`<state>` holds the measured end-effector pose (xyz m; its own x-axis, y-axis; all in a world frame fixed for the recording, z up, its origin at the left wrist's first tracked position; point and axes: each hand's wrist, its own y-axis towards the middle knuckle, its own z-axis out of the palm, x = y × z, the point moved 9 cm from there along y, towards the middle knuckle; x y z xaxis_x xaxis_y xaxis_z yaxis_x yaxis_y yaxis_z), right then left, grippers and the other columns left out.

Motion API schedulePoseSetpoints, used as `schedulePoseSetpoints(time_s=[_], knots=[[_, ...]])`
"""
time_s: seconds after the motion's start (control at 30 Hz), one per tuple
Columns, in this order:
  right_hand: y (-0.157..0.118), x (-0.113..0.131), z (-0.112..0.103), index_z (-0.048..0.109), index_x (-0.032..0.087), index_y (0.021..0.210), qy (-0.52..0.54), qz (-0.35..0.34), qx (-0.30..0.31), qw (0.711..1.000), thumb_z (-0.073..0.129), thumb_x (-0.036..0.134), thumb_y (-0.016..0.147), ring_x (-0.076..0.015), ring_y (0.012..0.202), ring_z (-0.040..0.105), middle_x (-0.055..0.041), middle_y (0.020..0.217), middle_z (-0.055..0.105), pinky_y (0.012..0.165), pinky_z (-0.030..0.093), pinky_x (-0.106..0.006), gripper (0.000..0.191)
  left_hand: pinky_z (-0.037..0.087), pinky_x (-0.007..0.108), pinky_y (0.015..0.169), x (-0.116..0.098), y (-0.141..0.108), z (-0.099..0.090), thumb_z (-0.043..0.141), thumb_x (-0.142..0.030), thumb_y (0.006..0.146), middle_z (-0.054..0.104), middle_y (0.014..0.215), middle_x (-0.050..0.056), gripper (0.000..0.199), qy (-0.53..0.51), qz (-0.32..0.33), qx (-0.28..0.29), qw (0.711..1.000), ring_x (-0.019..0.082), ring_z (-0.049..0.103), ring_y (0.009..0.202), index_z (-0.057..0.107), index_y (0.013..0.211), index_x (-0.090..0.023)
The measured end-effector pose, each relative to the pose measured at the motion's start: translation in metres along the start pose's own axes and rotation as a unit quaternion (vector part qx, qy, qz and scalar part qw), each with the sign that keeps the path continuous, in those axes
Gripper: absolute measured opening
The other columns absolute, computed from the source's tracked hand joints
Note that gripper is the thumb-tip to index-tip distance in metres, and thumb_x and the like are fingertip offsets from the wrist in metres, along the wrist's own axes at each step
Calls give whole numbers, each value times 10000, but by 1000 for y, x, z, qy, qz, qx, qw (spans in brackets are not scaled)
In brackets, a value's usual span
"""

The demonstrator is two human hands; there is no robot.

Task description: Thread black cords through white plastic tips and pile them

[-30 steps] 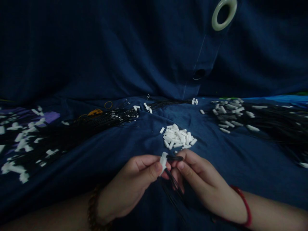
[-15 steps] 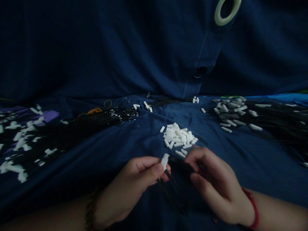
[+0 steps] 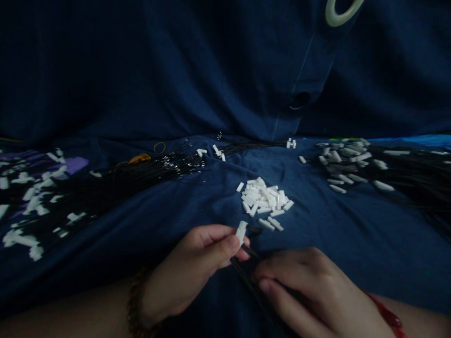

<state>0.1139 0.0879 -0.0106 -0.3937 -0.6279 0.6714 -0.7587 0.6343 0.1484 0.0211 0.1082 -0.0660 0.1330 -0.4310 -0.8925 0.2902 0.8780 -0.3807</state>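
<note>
My left hand (image 3: 202,263) pinches a white connector (image 3: 241,233) between thumb and fingers, its toothed end pointing up. Black wires (image 3: 243,274) run down from the connector toward the lower right. To the right, my right hand (image 3: 310,286) is closed with thumb and forefinger near each other, beside these wires; what lies between its fingers is too dark to make out. Just beyond both hands, a pile of small white connectors (image 3: 264,197) rests on the dark blue cloth (image 3: 197,206).
Black wires with white connectors (image 3: 35,202) spread over a purple piece (image 3: 75,165) at left. Another such bundle (image 3: 352,159) lies at right. Bare-ended black wires (image 3: 176,164) and orange bands (image 3: 140,158) lie behind. A pale ring (image 3: 338,19) hangs above.
My right hand has moved down and closer to the wires under the connector, and its fingers have closed. My left hand still holds the connector. The view has shifted slightly.
</note>
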Motion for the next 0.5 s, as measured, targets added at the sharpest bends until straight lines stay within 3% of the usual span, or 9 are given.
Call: schedulePoseSetpoints(time_s=[0.13, 0.33, 0.43, 0.5], knots=[[0, -8, 4, 551, 184, 711, 54, 81, 26, 995, 448, 169, 814, -70, 519, 499, 31, 592, 539, 483, 351, -175, 147, 384, 336, 790, 0, 1, 1, 538, -352, 781, 635, 827, 68, 231, 8, 7, 5, 1000, 191, 545, 826, 644, 831, -153], [-1, -22, 4, 483, 173, 647, 129, 173, 29, 976, 390, 267, 789, -104, 503, 447, -12, 562, 479, 375, 292, -175, 194, 384, 312, 779, 0, 1, 0, 556, -343, 772, 639, 814, 54, 209, 0, 5, 1, 1000, 175, 547, 807, 644, 838, -165], [-8, -25, 11, 470, 175, 727, 234, 214, 70, 946, 394, 289, 791, -83, 456, 409, 4, 550, 444, 349, 287, -150, 151, 375, 318, 795, 0, 1, 0, 551, -343, 776, 635, 827, 61, 220, -5, 3, 6, 1000, 176, 543, 819, 643, 841, -154], [-13, -24, 5, 477, 197, 890, 294, 211, 70, 929, 411, 299, 820, -57, 388, 362, 43, 514, 402, 317, 273, -123, 140, 376, 313, 785, 0, 1, 1, 552, -344, 777, 629, 820, 60, 225, -11, -3, 9, 1000, 172, 539, 808, 641, 845, -149]])
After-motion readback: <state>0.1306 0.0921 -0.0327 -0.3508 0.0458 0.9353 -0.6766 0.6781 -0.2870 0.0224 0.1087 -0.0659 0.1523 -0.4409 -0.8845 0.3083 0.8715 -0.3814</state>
